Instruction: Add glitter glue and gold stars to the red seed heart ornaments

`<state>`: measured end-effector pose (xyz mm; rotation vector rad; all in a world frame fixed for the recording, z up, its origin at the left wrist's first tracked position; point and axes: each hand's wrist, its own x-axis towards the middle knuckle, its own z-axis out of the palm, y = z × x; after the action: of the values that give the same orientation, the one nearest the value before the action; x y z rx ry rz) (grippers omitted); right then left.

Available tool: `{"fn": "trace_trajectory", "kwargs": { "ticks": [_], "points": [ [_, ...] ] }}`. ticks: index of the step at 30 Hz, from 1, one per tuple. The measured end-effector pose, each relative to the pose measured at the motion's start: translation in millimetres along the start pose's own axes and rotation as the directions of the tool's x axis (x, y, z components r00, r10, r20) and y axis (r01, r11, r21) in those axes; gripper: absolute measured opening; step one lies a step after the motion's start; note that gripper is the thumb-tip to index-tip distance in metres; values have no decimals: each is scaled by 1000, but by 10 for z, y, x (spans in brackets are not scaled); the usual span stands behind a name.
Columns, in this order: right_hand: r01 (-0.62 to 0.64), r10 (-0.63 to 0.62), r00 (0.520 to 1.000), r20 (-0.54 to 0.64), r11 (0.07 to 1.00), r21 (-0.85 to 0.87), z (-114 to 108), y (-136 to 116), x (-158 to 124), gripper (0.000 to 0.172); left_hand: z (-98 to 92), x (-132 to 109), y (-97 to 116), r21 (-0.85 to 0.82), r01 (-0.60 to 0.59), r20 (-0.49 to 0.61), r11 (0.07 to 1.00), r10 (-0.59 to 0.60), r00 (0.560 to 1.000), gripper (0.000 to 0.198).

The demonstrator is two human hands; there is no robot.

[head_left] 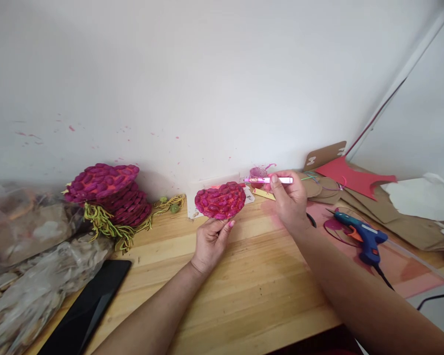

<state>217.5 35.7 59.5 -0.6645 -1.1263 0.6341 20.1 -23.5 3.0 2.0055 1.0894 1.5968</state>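
Observation:
My left hand [210, 244] is closed on the lower edge of a heart-like or rounded disc [220, 201], held tilted up. Its face is covered with glossy magenta, pebble-like pieces over a red base. My right hand [290, 199] pinches a slim white pen-like stick [281, 180] between thumb and fingers. Its left end is stained pink and points toward the disc, a little apart from it. Just behind that end stands a small pink-smeared cup [258, 172]. A paint-marked white sheet [193, 208] lies beneath and behind the disc.
A stack of similar magenta discs [129, 207] stands left, with yellow-green yarn [99, 219] hanging by it. Plastic bags [40, 291] and a black flat device [92, 305] lie nearer. At right are a blue glue gun [366, 239], red sheet [355, 175] and cardboard [373, 202].

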Motion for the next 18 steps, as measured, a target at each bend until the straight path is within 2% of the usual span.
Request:
{"fn": "trace_trajectory", "kwargs": {
  "ticks": [11, 18],
  "points": [
    [-69, 70, 995, -74, 997, 20, -23, 19, 43, 38, 10, 10, -7, 25, -57, 9, 998, 56, 998, 35],
    [-93, 96, 993, -75, 995, 44, -72, 80, 89, 38, 14, 1, -22, 90, -157, 9, 983, 157, 988, 30]
  ]
}}
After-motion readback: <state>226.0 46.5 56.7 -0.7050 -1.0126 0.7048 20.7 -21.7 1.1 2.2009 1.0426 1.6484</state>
